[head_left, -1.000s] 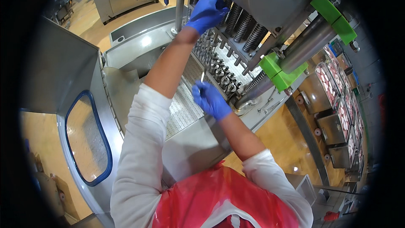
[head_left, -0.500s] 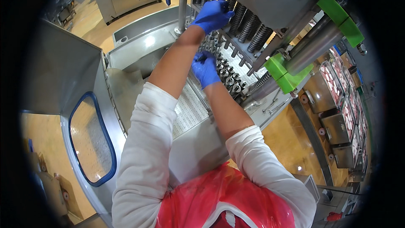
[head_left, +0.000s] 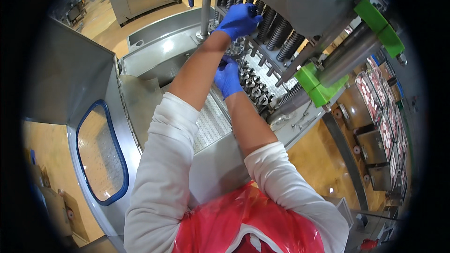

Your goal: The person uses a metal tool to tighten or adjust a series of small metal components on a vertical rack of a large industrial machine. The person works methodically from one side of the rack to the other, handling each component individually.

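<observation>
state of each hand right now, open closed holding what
Left blue-gloved hand: curled by dark metal coil springs; grip cannot be told.
Right blue-gloved hand: fingertips obscured; grip cannot be told.

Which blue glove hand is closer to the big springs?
Left. The left hand is up beside the springs, in front of some of them; I can't tell if it touches. The right hand is lower down, next to the shiny metal pieces.

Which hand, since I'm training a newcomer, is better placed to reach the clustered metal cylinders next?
Probably the right hand: it is beside the metal cylinders, while the left hand is farther up, by the springs.
</observation>
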`<state>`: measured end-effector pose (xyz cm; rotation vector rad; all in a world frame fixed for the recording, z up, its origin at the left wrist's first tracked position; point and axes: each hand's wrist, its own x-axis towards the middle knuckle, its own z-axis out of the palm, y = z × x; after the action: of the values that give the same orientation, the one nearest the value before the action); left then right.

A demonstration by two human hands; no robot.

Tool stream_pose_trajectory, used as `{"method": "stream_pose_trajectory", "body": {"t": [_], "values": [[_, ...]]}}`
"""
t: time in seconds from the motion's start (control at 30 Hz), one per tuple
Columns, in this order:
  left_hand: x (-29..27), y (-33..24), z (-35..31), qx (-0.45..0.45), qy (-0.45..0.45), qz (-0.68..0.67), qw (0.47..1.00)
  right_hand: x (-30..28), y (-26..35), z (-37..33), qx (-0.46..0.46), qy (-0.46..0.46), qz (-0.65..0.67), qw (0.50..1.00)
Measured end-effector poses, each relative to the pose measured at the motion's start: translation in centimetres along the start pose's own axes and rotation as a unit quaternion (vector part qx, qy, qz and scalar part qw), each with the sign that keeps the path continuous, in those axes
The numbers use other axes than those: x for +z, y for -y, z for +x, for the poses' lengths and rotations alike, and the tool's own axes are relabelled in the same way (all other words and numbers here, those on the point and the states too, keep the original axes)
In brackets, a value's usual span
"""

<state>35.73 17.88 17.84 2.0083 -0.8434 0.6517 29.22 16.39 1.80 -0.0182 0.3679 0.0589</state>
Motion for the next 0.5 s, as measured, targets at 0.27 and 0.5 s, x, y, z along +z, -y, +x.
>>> {"method": "stream_pose_trajectory", "body": {"t": [0.27,0.5], "values": [[-1.9,-3.1,-1.5,-0.068,0.021,-0.034,0.997,-3.3,-0.5,-6.6,0.024,0.107,-0.24,0.965],[3.7,1.3,-15.5,-0.116,-0.106,-0.125,0.98,-9.3,6.4,-28.4,-0.059,0.04,-0.567,0.821]]}}
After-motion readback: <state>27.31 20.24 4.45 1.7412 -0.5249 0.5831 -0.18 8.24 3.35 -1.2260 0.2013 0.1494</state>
